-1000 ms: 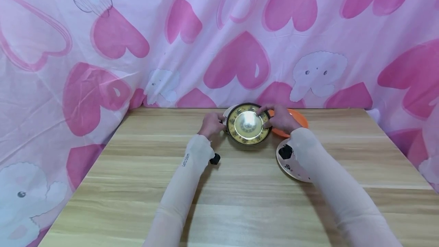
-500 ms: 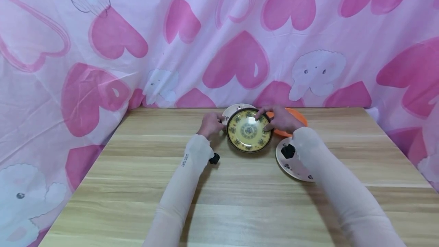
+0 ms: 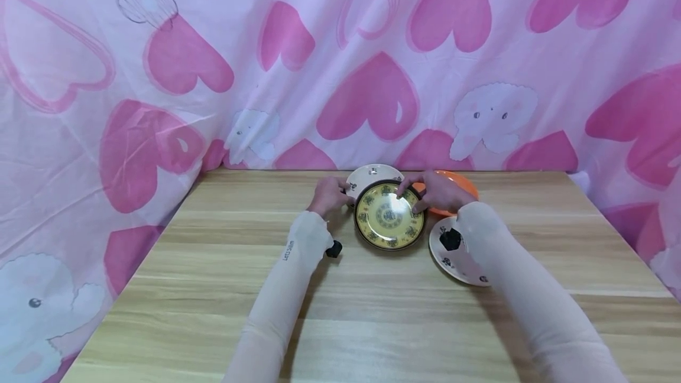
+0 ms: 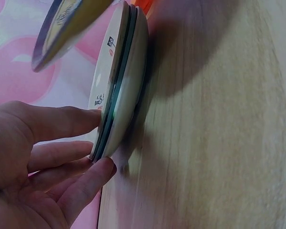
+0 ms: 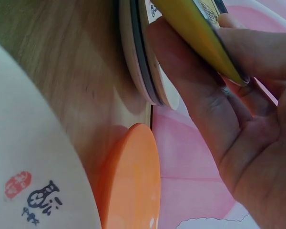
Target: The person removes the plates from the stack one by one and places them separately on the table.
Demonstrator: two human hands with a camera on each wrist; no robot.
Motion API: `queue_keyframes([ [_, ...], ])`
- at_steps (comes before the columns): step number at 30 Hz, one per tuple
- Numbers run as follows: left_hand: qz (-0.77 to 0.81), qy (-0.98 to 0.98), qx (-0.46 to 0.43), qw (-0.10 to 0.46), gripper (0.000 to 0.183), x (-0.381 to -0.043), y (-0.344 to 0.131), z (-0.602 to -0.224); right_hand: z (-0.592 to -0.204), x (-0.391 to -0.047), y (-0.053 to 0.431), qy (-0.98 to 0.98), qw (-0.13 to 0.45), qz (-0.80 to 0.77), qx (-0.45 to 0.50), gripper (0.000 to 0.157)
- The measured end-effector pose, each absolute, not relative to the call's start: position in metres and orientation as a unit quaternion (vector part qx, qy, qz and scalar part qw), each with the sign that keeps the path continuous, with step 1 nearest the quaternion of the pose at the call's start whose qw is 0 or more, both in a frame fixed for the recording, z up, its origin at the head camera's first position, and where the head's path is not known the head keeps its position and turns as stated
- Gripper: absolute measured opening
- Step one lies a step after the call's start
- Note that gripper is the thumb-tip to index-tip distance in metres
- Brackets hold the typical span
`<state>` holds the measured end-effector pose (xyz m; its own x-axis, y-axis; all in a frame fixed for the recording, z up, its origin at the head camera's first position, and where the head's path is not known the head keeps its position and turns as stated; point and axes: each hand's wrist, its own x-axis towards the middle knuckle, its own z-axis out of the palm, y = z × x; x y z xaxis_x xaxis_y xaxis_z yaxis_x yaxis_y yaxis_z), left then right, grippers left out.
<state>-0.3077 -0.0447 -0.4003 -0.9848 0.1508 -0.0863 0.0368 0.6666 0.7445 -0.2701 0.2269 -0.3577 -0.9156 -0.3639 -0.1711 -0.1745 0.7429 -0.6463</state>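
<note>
My right hand (image 3: 438,190) pinches the rim of a yellow patterned plate (image 3: 390,217) with a dark edge, thumb on its face and fingers beneath in the right wrist view. That plate is tilted and apart from the plates behind it. In the left wrist view, a stack of plates (image 4: 105,81) stands on the table, a white plate with small dark and red prints on top and a dark-green rim below it. My left hand (image 3: 328,195) pinches the stack's edge, fingertips at the upper rim and thumb against the lower one.
An orange plate (image 3: 463,185) lies at the back, right of the stack. Nearer, under my right forearm, sits another white printed plate (image 3: 452,262). A pink heart-patterned curtain (image 3: 367,99) hangs along the back edge of the wooden table (image 3: 372,324).
The yellow plate has come toward me in my right hand, off the stack, uncovering more of the white plate behind it. My left hand has stayed at the stack's rim.
</note>
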Motion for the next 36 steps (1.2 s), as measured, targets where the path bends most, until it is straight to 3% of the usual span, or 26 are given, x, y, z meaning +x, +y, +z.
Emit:
queue_keyframes([
  [12,0.382,0.919,0.072,0.066,0.049,-0.310,-0.046,-0.400,-0.360,-0.266,0.225,0.915,0.166,-0.309,-0.200,0.045],
  [36,0.378,0.921,0.065,0.072,0.047,-0.310,-0.047,-0.400,-0.364,-0.263,0.214,0.900,0.246,-0.290,-0.211,0.045],
])
